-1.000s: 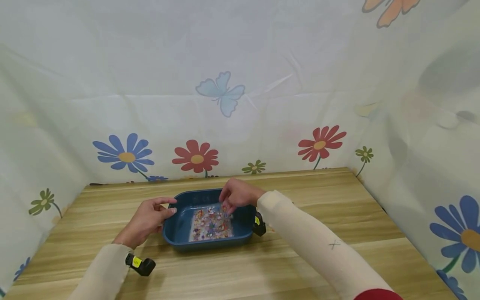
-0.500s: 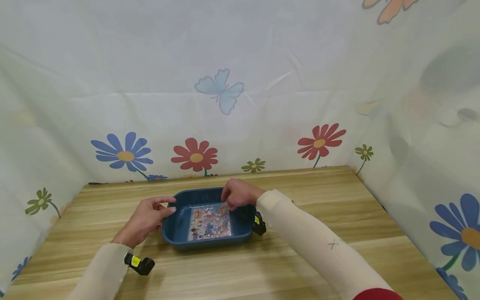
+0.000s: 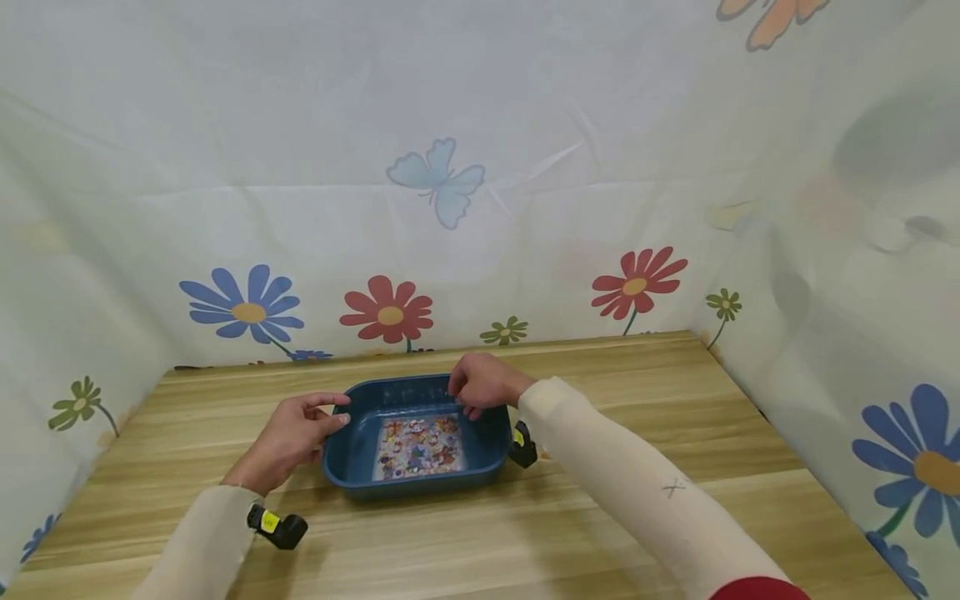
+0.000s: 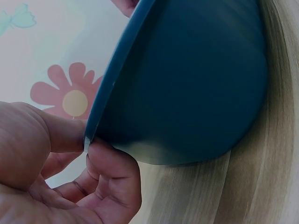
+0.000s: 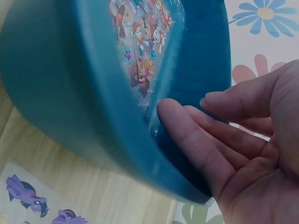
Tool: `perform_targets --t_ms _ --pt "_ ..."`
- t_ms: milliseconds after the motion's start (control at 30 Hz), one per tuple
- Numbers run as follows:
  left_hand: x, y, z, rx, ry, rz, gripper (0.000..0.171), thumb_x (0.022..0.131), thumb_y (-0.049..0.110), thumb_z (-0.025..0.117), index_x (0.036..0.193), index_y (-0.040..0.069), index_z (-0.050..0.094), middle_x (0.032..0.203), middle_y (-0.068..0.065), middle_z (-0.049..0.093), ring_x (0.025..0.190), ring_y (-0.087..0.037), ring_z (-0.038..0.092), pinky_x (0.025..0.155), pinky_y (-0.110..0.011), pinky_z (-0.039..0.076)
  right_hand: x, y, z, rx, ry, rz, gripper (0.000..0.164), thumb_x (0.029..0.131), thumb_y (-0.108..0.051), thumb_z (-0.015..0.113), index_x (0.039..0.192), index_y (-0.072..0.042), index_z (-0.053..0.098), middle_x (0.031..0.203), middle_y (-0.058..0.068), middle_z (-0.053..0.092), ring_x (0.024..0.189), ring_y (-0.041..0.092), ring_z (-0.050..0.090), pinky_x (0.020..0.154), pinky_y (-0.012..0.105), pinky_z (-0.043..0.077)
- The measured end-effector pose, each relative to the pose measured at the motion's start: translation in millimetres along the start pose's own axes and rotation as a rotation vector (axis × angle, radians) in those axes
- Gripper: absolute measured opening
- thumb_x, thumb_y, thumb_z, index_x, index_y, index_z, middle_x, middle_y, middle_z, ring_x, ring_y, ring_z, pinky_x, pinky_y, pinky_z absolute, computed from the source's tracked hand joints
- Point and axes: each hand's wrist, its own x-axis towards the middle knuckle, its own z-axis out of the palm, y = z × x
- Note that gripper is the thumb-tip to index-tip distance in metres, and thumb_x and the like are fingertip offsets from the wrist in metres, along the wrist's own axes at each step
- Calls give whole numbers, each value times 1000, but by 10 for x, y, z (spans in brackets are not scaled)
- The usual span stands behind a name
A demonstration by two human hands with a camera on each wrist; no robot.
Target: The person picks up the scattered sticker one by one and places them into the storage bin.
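A dark blue plastic basin (image 3: 416, 490) stands on the table. Flat on its bottom lies a clear sheet of colourful cartoon stickers (image 3: 420, 450). My left hand (image 3: 292, 433) pinches the basin's left rim between thumb and finger, as the left wrist view shows close up at the basin wall (image 4: 196, 84). Over the basin's right side is my right hand (image 3: 486, 382), its fingers loosely bent and nothing between them. In the right wrist view its fingertips (image 5: 170, 109) reach inside the rim, near one corner of the sticker sheet (image 5: 145, 60).
Beside the basin, a sheet with purple pony stickers (image 5: 28, 196) lies on the wooden table (image 3: 420, 550), mostly hidden by my right arm in the head view. A white cloth backdrop (image 3: 525, 217) with printed flowers and butterflies rises along the table's back and sides.
My right fingers have let go of the sticker sheet, which has settled on the basin bottom. That hand has drawn slightly to the right. My left hand stays on the rim.
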Motion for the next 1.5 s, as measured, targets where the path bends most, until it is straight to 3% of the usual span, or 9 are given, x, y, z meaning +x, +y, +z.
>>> perform_targets --t_ms 333,767,967,1067,1500 --pt "6 -7 -19 -14 -7 7 46 104 18 64 147 4 54 90 -5 54 67 -19 49 58 -33 49 -155 7 -128 250 -2 -23 28 98 3 60 124 11 65 125 32 66 90 36 74 70 39 64" --pt "-22 3 -3 -3 4 -6 44 104 16 63 147 5 55 93 -8 54 69 -20 51 59 -31 50 -328 155 -279 335 33 -47 18 97 2 64 114 6 70 108 23 69 78 23 71 69 38 64" --pt "-8 9 10 0 2 -3 44 104 16 64 146 5 56 92 -7 53 69 -20 50 59 -31 49 -422 258 -321 365 49 -60 16 96 2 65 111 4 70 105 25 68 76 23 70 70 38 64" --pt "-10 9 15 2 3 -4 44 104 16 63 146 6 56 92 -8 53 70 -20 50 59 -31 49 -457 306 -348 383 55 -67 19 97 2 65 115 8 68 108 30 66 76 23 69 71 39 64" --pt "3 -11 18 1 10 5 44 104 16 63 146 6 56 92 -7 53 69 -20 50 59 -31 49 -601 541 -461 419 96 -20 22 97 2 64 117 11 66 100 20 68 80 26 70 78 45 64"
